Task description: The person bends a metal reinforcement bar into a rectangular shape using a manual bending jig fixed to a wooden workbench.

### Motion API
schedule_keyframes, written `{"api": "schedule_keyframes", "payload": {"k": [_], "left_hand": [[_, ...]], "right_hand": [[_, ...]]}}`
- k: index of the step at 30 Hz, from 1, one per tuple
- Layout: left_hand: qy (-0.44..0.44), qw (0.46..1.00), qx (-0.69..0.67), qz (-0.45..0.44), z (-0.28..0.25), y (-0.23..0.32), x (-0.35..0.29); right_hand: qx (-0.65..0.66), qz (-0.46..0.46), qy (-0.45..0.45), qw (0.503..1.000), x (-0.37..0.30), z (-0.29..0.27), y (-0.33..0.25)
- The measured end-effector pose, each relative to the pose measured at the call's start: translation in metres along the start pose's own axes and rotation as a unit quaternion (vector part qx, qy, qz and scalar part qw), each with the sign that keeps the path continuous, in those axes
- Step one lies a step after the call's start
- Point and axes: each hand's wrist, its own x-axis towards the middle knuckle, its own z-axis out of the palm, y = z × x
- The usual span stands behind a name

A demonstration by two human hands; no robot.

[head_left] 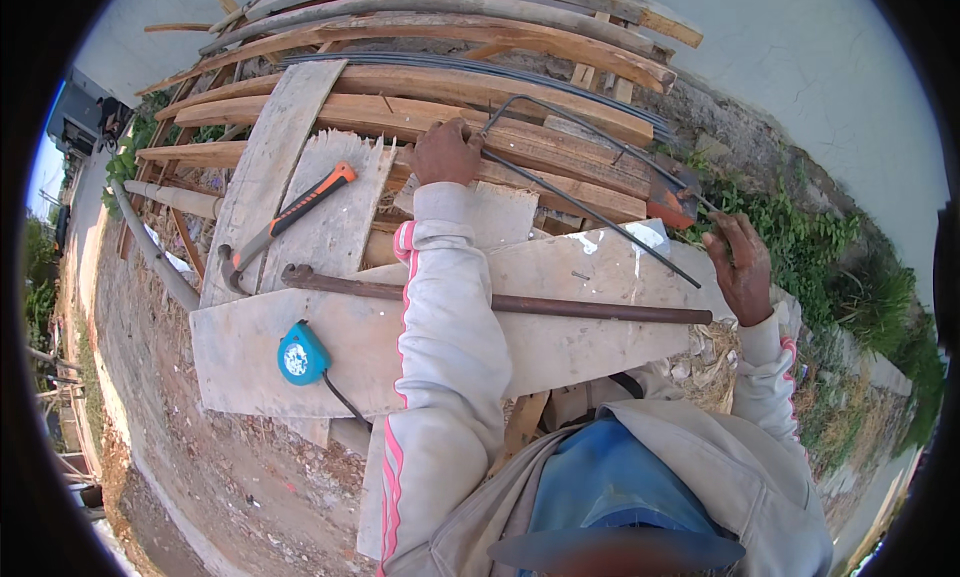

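Head view: beyond the pipe (600, 308) lies a bent rod (590, 216). The left hand (445, 155) clenches it by its bend; the right hand (742, 265) curls near one end, its grip hard to tell. A hammer (300, 213) lies beside the pipe's left end, a tape measure (303, 354) on its near side.
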Motion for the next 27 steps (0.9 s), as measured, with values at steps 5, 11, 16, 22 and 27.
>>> {"api": "schedule_keyframes", "payload": {"k": [5,11,16,22,27], "left_hand": [[-0.003,0.999,-0.009,0.039,0.001,-0.003,0.005],[0.128,0.989,-0.023,0.067,-0.013,0.009,0.003],[0.155,0.968,-0.125,0.152,-0.055,0.039,-0.009],[0.202,0.932,-0.247,0.171,-0.123,0.065,-0.07],[0.309,0.901,-0.252,0.172,-0.179,0.076,-0.132]], "right_hand": [[0.087,-0.183,-0.179,0.963,-0.053,0.022,-0.093],[0.002,-0.148,-0.135,0.98,-0.058,0.043,-0.109],[-0.055,-0.157,-0.171,0.971,-0.046,0.054,-0.082],[-0.001,-0.205,-0.178,0.962,-0.048,0.054,-0.089],[0.138,-0.184,-0.235,0.944,-0.04,0.03,-0.062]]}}
